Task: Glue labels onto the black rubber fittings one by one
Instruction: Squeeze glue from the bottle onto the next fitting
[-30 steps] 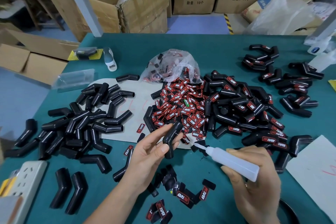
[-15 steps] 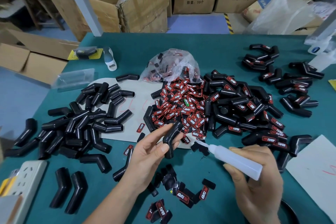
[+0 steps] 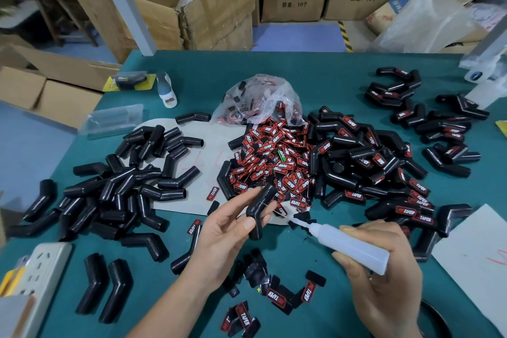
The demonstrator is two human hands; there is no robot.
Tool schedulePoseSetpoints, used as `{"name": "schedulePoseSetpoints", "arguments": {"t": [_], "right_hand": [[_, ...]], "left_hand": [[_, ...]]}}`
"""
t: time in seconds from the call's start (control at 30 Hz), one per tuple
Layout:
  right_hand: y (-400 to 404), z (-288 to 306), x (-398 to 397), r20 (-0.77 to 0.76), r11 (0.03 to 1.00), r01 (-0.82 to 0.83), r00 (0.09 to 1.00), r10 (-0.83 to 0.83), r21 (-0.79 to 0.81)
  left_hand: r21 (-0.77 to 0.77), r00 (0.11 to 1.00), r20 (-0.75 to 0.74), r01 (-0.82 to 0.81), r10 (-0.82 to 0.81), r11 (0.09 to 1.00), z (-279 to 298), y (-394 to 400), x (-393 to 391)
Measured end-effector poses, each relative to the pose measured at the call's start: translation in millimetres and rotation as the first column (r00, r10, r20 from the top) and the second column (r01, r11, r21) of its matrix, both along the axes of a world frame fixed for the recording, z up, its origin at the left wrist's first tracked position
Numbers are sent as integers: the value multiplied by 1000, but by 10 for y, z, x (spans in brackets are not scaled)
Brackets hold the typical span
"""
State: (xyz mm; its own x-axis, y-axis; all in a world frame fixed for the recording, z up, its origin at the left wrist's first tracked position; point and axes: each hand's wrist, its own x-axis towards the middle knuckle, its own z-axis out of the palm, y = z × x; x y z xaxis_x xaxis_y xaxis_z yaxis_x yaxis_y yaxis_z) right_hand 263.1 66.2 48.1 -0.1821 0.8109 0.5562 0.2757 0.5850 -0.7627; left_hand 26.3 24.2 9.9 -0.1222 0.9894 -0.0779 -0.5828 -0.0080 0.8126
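Head view: the left hand (image 3: 227,230) pinches one bare fitting (image 3: 259,211) between thumb and fingers, held up over the near middle of the worktop (image 3: 315,68), while the right hand (image 3: 384,269) is wrapped around a glue bottle (image 3: 348,241) whose thin nozzle points left, toward small black pieces lying on the worktop just right of the fitting. The nozzle tip is close to those pieces, but I cannot tell whether it touches them. This looks like the gluing step: either a label back or the fitting is about to receive a dot of glue, and no label is on the held fitting yet. The next move probably calls for a small, controlled squeeze, then pressing a label flat on the straight leg of the elbow. The fitting is a matte black rubber elbow tube, bent at a shallow angle and hollow at the ends. Unlabelled fittings (image 3: 123,192) lie heaped to the left, labelled ones (image 3: 384,173) to the right. Between them sits a pile of labels (image 3: 274,162), small red-and-black rounded rectangles with white lettering, spilling from a crinkled clear bag (image 3: 260,99). The bottle is soft, translucent white plastic.
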Motion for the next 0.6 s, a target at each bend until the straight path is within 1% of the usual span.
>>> {"name": "schedulePoseSetpoints", "arguments": {"t": [0.33,0.5,0.6], "right_hand": [[0,17,-11,0,1000,9,1000,-9,3],[10,28,1,1,999,44,999,-44,7],[6,34,-6,5,1000,10,1000,-10,-9]], "left_hand": [[-3,1000,3,4,-4,1000,-8,-2,-7],[-2,1000,2,3,-3,1000,-8,-1,-12],[4,1000,6,6,-6,1000,-2,1,-9]]}}
